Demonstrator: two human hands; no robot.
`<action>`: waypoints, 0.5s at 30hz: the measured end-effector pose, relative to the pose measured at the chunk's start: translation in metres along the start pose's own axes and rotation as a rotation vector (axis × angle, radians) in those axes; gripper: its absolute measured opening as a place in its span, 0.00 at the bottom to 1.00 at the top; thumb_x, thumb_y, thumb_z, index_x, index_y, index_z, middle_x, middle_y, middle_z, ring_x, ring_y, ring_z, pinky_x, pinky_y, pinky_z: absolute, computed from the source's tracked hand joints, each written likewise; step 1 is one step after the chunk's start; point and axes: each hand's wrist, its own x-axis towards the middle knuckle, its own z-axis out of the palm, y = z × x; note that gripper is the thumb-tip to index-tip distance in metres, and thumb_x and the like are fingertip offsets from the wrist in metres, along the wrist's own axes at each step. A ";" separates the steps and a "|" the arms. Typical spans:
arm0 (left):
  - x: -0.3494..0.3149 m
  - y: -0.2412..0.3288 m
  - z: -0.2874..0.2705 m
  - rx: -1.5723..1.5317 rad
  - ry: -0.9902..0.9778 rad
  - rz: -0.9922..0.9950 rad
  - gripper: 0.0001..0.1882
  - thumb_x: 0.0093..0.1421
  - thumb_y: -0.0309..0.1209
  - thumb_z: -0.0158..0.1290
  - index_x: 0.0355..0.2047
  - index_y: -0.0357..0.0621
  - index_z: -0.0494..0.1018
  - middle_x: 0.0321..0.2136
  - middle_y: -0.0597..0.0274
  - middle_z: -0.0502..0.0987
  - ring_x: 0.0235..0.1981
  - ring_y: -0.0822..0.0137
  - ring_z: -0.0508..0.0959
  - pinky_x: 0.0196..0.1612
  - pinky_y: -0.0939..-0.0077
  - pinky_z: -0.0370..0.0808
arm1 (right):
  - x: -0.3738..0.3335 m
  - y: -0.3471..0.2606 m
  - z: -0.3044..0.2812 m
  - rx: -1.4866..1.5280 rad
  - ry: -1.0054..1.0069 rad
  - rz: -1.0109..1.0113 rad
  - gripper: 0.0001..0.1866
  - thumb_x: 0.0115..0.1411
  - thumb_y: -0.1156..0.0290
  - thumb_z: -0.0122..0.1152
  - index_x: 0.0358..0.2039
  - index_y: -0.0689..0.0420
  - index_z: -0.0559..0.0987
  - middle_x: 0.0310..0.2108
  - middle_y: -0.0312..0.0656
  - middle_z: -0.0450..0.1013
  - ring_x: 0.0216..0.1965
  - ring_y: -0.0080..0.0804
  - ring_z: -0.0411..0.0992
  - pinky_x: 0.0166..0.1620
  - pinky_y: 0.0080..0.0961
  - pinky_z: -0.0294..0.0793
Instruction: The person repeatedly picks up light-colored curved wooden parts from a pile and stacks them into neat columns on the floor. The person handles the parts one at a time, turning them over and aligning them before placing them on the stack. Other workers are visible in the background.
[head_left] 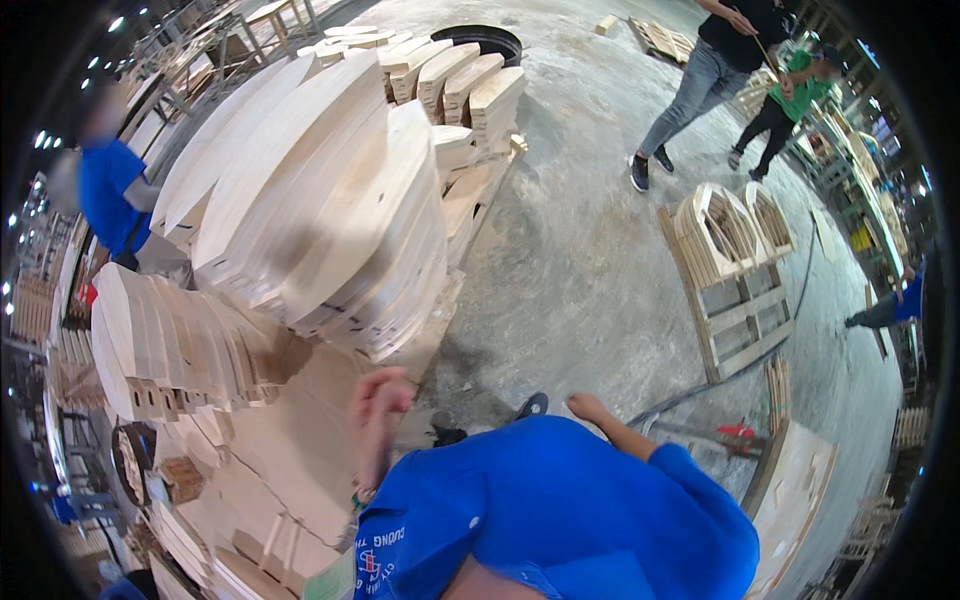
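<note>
My left hand [383,403] is raised beside the lower edge of a big stack of curved, pale wooden panels [330,215]. Its fingers are slightly blurred and loosely bent, a little apart, and nothing shows in them; it looks separate from the panels. My right hand [587,406] hangs low over the concrete floor, away from any wood. Its fingers are curled in, with nothing visible in them. A second row of upright curved wooden pieces [185,345] stands left of my left hand, on a flat board [310,440].
Shorter wooden blocks [470,90] stand behind the big stack. To the right, a wooden pallet [750,315] bears arched wooden frames [715,235]. A dark hose [660,400] crosses the floor. One person in blue [110,190] is at the left; two people stand at the far right.
</note>
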 end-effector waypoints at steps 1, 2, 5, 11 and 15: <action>0.013 -0.015 0.029 -0.021 -0.107 -0.033 0.13 0.63 0.32 0.45 0.44 0.38 0.71 0.31 0.63 0.75 0.30 0.75 0.73 0.36 0.81 0.70 | -0.012 0.048 -0.016 -0.109 0.000 0.040 0.19 0.50 0.61 0.48 0.36 0.60 0.78 0.36 0.57 0.74 0.42 0.53 0.72 0.46 0.43 0.70; 0.018 -0.029 0.061 0.026 -0.187 -0.061 0.13 0.62 0.32 0.46 0.45 0.39 0.71 0.31 0.64 0.75 0.31 0.76 0.72 0.36 0.81 0.70 | -0.019 0.061 -0.026 -0.044 -0.037 0.138 0.18 0.50 0.63 0.47 0.34 0.61 0.78 0.35 0.58 0.74 0.40 0.54 0.73 0.44 0.42 0.71; 0.037 -0.050 0.142 -0.054 -0.432 -0.084 0.14 0.63 0.30 0.46 0.47 0.40 0.70 0.33 0.63 0.75 0.33 0.76 0.73 0.38 0.81 0.70 | -0.041 0.127 -0.043 0.250 0.058 0.331 0.19 0.52 0.61 0.46 0.30 0.64 0.78 0.31 0.54 0.75 0.31 0.49 0.74 0.38 0.38 0.72; 0.080 -0.061 0.263 -0.148 -0.787 -0.203 0.15 0.64 0.34 0.46 0.48 0.41 0.69 0.33 0.64 0.75 0.35 0.76 0.73 0.37 0.82 0.70 | -0.063 0.227 -0.041 0.581 0.164 0.435 0.21 0.59 0.58 0.44 0.29 0.61 0.80 0.25 0.45 0.76 0.26 0.33 0.74 0.32 0.31 0.73; 0.113 -0.065 0.306 -0.026 -0.808 -0.238 0.15 0.65 0.35 0.45 0.48 0.41 0.69 0.34 0.64 0.75 0.35 0.76 0.73 0.39 0.81 0.71 | -0.002 0.176 -0.068 0.945 0.066 0.492 0.21 0.60 0.58 0.43 0.29 0.60 0.80 0.26 0.45 0.76 0.26 0.33 0.74 0.33 0.30 0.73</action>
